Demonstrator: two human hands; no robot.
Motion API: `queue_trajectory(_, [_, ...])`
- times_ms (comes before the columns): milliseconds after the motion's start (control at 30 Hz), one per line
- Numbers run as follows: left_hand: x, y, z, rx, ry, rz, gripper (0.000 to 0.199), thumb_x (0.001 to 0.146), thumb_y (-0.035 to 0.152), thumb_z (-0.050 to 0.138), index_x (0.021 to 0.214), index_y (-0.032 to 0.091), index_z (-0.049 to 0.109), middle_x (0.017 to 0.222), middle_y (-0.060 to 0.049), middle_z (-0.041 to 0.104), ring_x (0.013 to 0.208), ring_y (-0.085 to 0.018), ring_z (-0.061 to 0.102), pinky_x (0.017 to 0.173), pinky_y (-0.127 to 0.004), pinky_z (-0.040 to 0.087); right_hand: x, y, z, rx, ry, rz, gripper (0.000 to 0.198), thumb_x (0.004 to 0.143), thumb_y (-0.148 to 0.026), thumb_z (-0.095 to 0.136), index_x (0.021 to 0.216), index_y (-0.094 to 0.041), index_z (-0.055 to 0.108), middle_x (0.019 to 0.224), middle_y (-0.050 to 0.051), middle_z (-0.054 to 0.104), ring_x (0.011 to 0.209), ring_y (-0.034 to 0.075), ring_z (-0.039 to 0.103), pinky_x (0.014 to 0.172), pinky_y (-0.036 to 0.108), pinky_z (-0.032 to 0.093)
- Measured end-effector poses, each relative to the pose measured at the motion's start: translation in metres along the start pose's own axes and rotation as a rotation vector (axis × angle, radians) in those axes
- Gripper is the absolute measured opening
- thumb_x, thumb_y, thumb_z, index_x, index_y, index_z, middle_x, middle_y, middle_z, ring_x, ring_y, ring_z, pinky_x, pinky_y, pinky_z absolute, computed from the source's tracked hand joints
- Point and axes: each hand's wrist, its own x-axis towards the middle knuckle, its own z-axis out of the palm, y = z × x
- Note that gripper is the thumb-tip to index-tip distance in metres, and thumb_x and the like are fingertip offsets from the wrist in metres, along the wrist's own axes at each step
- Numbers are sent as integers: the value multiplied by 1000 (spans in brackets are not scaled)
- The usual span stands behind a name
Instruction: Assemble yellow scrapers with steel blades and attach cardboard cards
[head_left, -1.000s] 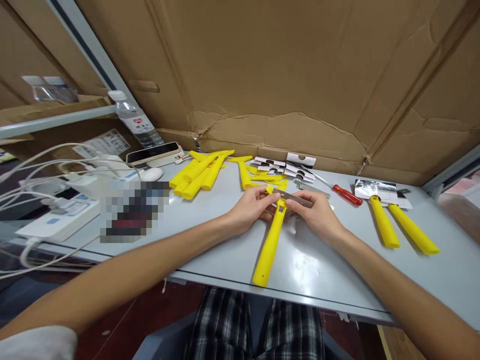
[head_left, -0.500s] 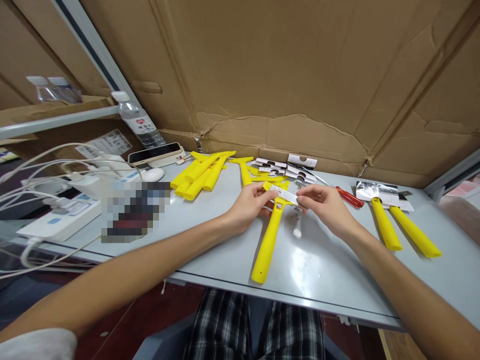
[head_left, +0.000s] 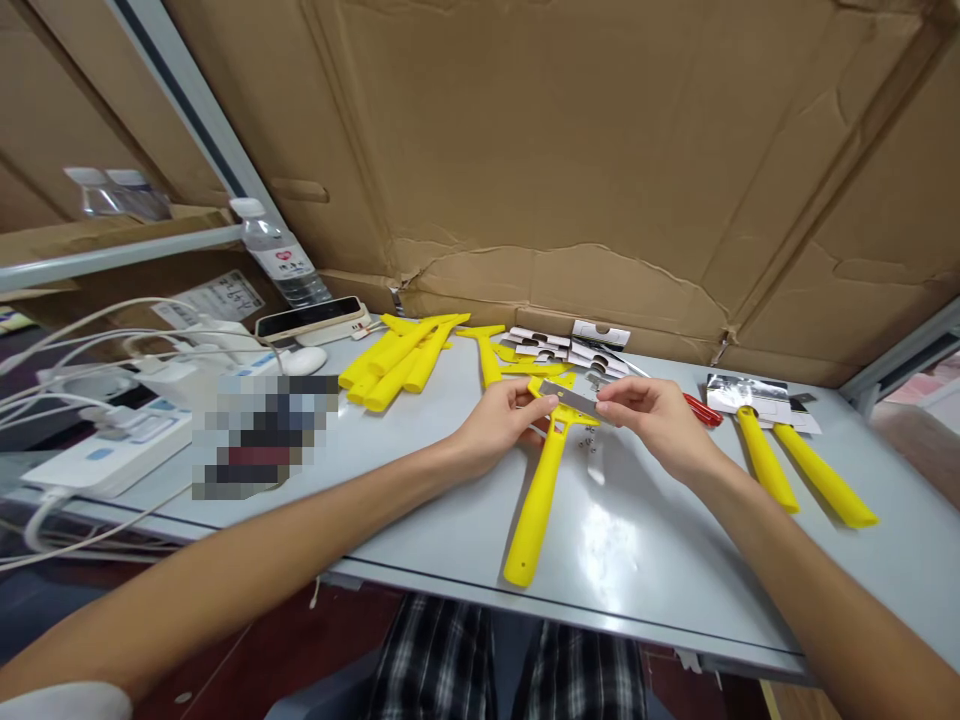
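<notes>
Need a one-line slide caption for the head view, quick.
Both hands, left hand and right hand, hold a metal blade over a yellow scraper handle on a grey table.

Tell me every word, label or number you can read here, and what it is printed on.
None can be read.
Water bottle: a label with a red mark, its print too small to read.
Paper sheet behind the cables: dark printed lines, blurred.
Phone: nothing legible on its screen.
White cards at the back of the table: dark marks only, no letters to make out.
</notes>
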Motion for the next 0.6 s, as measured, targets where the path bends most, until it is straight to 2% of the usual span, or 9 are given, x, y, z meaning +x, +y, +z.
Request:
queue_trajectory(233, [0, 3, -1, 14, -42, 40, 45, 79, 54, 86, 95, 15, 71, 84, -6, 74, 79, -19, 72, 66, -29, 60, -1, 0, 8, 130, 72, 40, 56, 60, -48, 95, 97, -13, 71, 94, 6, 70, 83, 11, 61, 77, 24, 48])
queue_trajectory(400, [-4, 4, 2, 29, -98, 36, 47, 78, 54, 87, 100, 14, 73, 89, -7, 76, 79, -18, 72, 66, -29, 60, -2, 1, 12, 175, 80, 72, 61, 59, -51, 94, 100, -12, 70, 93, 7, 69, 81, 11, 61, 74, 24, 47])
queue_trajectory(600, [-7, 4, 4, 34, -99, 49, 42, 81, 52, 84, 97, 15, 73, 87, -8, 76, 77, -19, 73, 66, -30, 60, -2, 7, 14, 169, 52, 86, 61, 61, -51, 94, 101, -12, 70, 95, 7, 69, 84, 12, 62, 75, 25, 48])
